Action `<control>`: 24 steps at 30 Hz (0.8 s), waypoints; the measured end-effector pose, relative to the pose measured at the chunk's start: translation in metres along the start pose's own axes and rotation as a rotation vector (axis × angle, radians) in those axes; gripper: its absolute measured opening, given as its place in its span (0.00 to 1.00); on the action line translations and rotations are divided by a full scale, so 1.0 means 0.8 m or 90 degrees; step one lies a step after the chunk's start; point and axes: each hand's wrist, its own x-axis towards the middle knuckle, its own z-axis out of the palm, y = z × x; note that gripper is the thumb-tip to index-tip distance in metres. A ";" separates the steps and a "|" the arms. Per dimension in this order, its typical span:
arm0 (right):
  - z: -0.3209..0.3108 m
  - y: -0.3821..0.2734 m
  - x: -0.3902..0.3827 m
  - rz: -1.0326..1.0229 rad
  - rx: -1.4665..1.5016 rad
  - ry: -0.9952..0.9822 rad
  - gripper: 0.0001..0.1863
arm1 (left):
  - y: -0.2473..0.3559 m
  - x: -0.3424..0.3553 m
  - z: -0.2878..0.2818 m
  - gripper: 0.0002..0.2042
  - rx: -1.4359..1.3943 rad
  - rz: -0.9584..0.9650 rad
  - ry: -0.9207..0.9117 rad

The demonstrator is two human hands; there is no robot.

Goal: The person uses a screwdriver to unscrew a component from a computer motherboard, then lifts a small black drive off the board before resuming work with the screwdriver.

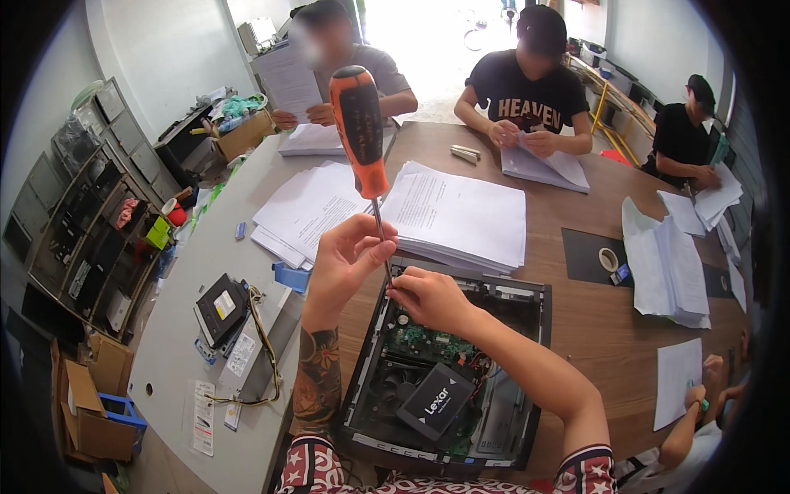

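A screwdriver (360, 132) with an orange and black handle stands nearly upright over the back left corner of an open small computer case (527, 300). My left hand (346, 259) pinches its metal shaft below the handle. My right hand (428, 298) has its fingertips closed at the shaft's lower end, just inside the case's rim; the tip is hidden. Inside the case lie a green circuit board (420, 339), a fan and a flat black drive (436, 401).
Thick paper stacks (461, 216) lie behind the case. A removed black drive with cables (220, 309) sits at the left on the grey tabletop. Three people across the table sort papers; another person's hand shows at the lower right. Shelves and cardboard boxes stand at far left.
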 end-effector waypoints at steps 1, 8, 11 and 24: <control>0.000 0.001 0.000 0.000 0.000 0.000 0.11 | 0.002 0.000 0.001 0.09 0.000 0.000 -0.001; 0.001 0.005 0.001 -0.024 0.004 0.027 0.10 | 0.010 -0.003 -0.011 0.11 0.039 0.039 0.071; 0.001 0.006 0.001 -0.035 0.005 0.042 0.10 | 0.015 -0.005 -0.008 0.09 0.039 0.032 0.109; 0.002 0.006 0.002 -0.038 0.013 0.047 0.09 | 0.017 -0.004 -0.005 0.10 0.090 0.003 0.066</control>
